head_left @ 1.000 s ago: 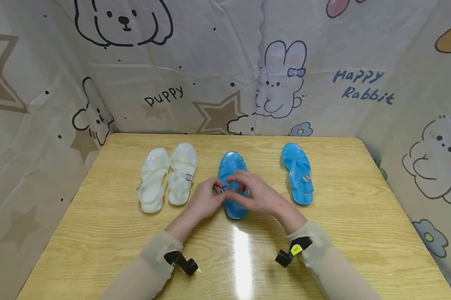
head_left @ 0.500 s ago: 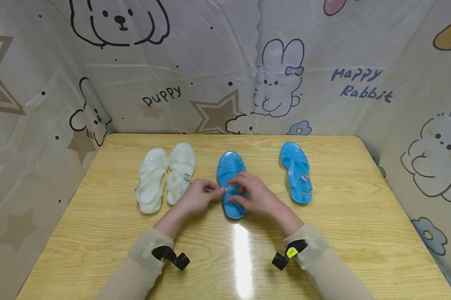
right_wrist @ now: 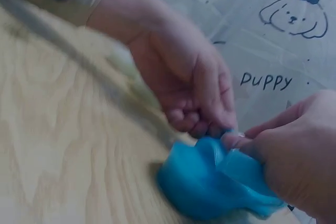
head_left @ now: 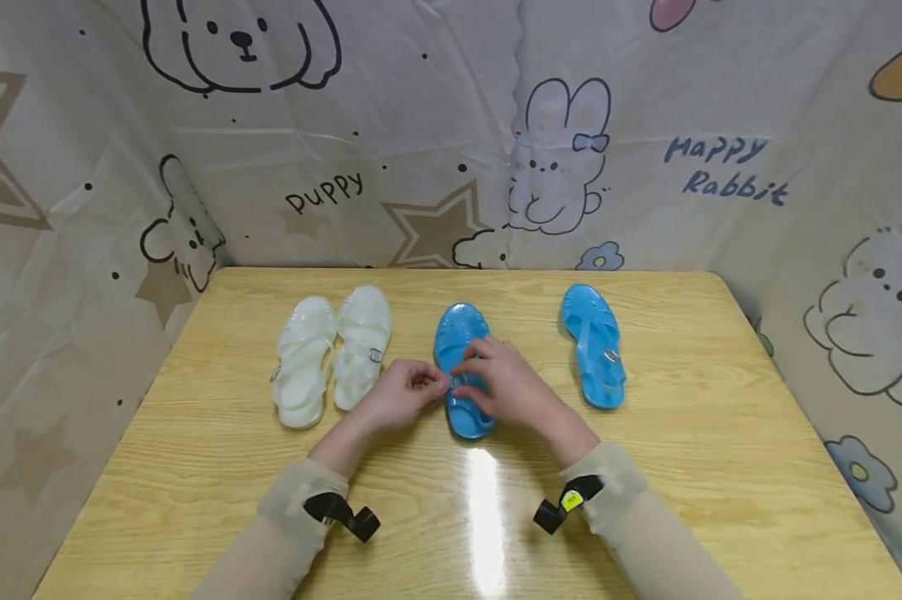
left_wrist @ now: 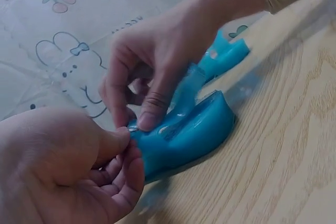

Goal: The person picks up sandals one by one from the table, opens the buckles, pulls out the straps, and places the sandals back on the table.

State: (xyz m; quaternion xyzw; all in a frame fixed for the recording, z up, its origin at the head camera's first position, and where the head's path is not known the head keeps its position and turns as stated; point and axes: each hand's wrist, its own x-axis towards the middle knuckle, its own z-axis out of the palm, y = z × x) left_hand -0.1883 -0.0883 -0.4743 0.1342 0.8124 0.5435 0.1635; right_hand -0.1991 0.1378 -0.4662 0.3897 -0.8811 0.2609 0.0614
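Observation:
A blue jelly sandal [head_left: 460, 327] lies on the table in the middle, toe pointing away. My left hand [head_left: 400, 398] is at its left side and pinches the end of its strap between thumb and curled index finger. From the right, my right hand [head_left: 517, 388] reaches over the sandal, thumb and index finger pinching at the small metal buckle [left_wrist: 133, 128]. Both hands' fingertips nearly meet there in the left wrist view. The fingers partly hide the strap. The sandal's heel [right_wrist: 194, 192] shows below the hands in the right wrist view.
A second blue sandal [head_left: 595, 350] with a buckle lies to the right. Two whitish sandals, one outer [head_left: 301, 362] and one inner [head_left: 363, 346], lie side by side at the left. A printed cloth [head_left: 421, 125] hangs behind the wooden table [head_left: 391, 533].
My left hand has moved a little left, its fingertips drawing away from the buckle's middle. The right hand's thumb and index finger parted from the left hand and now sit at the buckle.

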